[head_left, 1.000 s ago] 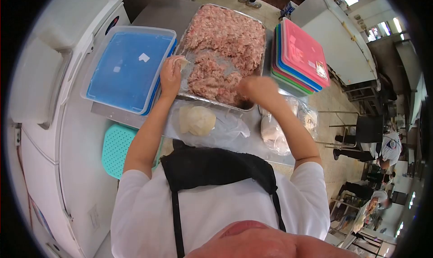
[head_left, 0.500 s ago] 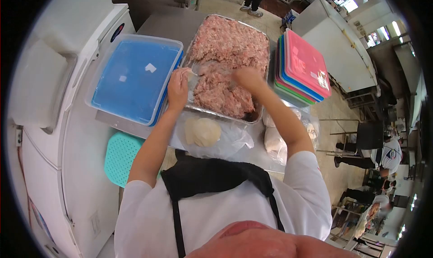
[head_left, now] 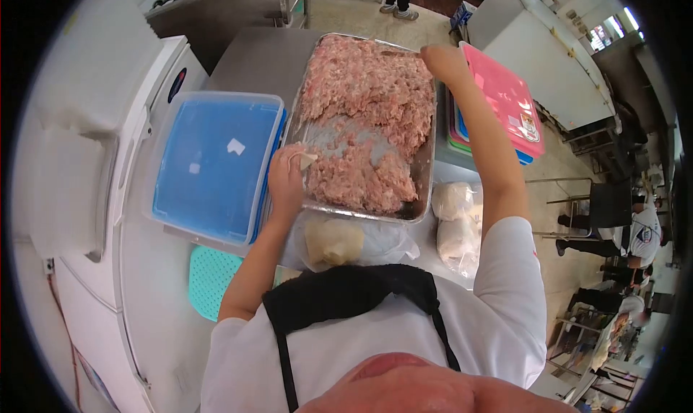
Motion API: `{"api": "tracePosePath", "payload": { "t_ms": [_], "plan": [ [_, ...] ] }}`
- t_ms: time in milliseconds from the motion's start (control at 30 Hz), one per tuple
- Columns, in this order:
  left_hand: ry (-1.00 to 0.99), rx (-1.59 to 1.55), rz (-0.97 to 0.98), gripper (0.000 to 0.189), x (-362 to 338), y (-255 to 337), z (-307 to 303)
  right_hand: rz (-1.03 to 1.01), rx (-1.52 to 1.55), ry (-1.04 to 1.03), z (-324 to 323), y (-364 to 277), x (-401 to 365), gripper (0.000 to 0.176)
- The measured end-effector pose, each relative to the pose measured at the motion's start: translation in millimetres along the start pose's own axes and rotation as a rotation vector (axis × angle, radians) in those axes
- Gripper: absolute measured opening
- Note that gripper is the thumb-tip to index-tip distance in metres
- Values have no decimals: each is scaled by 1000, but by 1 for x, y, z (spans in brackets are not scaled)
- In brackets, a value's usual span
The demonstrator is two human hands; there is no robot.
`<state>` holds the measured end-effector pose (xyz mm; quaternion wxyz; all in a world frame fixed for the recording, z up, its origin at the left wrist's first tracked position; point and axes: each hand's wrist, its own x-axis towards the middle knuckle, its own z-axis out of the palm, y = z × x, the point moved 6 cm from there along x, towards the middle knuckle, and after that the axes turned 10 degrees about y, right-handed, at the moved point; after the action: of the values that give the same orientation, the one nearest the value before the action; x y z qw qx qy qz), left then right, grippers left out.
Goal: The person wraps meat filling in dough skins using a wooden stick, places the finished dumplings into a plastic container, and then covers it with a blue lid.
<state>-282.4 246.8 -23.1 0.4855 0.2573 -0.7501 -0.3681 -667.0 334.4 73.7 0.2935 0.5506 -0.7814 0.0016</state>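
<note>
A large metal tray (head_left: pixel 427 189) holds ground meat (head_left: pixel 364 81), with a scraped patch across its middle. At the tray's left edge my left hand (head_left: pixel 287 169) is closed on a pale, thin dough wrapper (head_left: pixel 308 160). My right hand (head_left: pixel 445 63) is over the tray's far right corner, its fingers closed around the end of a thin, flat, brownish tool (head_left: pixel 401 53) that lies against the meat. Much of that tool is hidden. Close to my apron, a stack of pale dough wrappers (head_left: pixel 333 242) rests on clear plastic.
A blue lidded container (head_left: pixel 216 168) stands left of the tray. Stacked coloured lids, pink on top (head_left: pixel 505 99), are at the right. Bagged pale rounds (head_left: pixel 456 225) sit nearer me. A turquoise perforated stool (head_left: pixel 213 279) is low left. Other people (head_left: pixel 642 233) stand farther right.
My right hand has moved from the middle of the meat to the tray's far right corner. My left hand stays at the left edge with the wrapper. The view has shifted slightly.
</note>
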Motion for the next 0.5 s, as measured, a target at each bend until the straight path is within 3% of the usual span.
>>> {"api": "tracePosePath", "payload": {
  "t_ms": [300,500],
  "plan": [
    [-19,-2,-20,15,0,-1,0,16,-93,-212,93,-11,62,22],
    [14,-30,6,16,-5,-3,-2,-24,22,-273,86,-41,42,23]
  ]
}}
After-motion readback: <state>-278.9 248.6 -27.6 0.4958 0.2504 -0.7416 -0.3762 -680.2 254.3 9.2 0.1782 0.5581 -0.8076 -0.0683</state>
